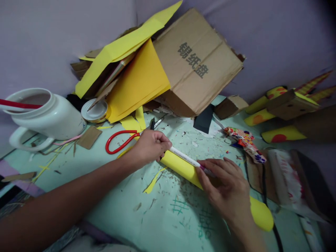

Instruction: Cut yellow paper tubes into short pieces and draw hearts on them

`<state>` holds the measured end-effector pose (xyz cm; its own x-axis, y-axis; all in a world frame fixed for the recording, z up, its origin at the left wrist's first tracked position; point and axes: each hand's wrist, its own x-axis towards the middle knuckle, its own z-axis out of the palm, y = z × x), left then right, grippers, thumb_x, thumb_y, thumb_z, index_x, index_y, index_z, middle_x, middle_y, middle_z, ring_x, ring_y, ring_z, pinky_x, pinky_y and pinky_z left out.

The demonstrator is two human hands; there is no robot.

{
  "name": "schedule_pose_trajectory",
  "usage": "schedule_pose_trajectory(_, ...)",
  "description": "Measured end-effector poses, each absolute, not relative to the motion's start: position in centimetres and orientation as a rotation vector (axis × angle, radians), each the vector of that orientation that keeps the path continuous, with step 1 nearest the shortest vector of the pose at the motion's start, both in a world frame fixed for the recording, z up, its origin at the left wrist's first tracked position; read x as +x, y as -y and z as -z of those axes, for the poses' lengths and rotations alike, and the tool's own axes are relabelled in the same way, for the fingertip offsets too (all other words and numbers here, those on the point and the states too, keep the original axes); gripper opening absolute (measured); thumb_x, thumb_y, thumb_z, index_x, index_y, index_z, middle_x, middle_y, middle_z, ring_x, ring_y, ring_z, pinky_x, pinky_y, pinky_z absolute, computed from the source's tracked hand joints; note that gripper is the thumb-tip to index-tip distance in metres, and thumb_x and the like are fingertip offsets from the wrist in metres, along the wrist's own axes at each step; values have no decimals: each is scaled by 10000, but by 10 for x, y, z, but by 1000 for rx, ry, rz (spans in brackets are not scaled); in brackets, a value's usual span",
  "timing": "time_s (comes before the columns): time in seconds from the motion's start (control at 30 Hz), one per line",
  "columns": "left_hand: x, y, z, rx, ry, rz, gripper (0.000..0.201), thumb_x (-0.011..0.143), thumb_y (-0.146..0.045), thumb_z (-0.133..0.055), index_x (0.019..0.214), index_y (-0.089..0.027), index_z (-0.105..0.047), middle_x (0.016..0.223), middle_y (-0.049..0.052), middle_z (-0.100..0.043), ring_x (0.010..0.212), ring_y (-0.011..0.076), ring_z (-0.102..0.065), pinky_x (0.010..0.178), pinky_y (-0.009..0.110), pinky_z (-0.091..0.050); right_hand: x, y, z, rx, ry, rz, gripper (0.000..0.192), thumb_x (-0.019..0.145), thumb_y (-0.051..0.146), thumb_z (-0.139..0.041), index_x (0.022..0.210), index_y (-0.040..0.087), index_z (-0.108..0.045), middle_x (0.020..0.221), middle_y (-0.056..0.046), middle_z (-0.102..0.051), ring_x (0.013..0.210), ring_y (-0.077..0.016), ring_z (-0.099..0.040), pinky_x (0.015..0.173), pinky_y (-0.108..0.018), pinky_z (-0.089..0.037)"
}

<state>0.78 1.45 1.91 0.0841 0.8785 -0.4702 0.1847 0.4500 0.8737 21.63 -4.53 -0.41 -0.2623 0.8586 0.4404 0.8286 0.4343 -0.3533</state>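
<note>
A white marker [185,156] with a purple part near one end is held between my two hands. My left hand [149,148] pinches its left end, fingers closed. At the purple end, the thumb and fingertips of my right hand [227,182] close on the marker. Right beneath lies a tube covered in yellow paper [261,214], running diagonally over the table; my right hand hides part of it. Red-handled scissors [122,141] lie just beyond my left wrist, partly covered by that hand. A thin yellow paper scrap [152,183] rests on the near side of the tube.
A large cardboard box [196,66] and yellow sheets [139,84] are piled at the back. On the left stands a white mug [60,117]. To the right are a patterned glue gun [246,141] with a black cord and a cardboard figure with yellow legs [283,136].
</note>
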Motion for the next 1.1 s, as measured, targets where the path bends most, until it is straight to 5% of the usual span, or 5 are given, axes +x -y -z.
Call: schedule_pose_trajectory(1.1, 8, -14, -21, 1000, -1427, -667, 175, 763, -62, -592, 612, -150, -591, 382, -59, -504, 323, 47, -419, 323, 152, -278, 224, 40, 9, -1320, 2168, -89, 112, 814, 290, -621, 837, 198, -679, 797, -54, -703, 718, -227, -664, 879, -540, -432)
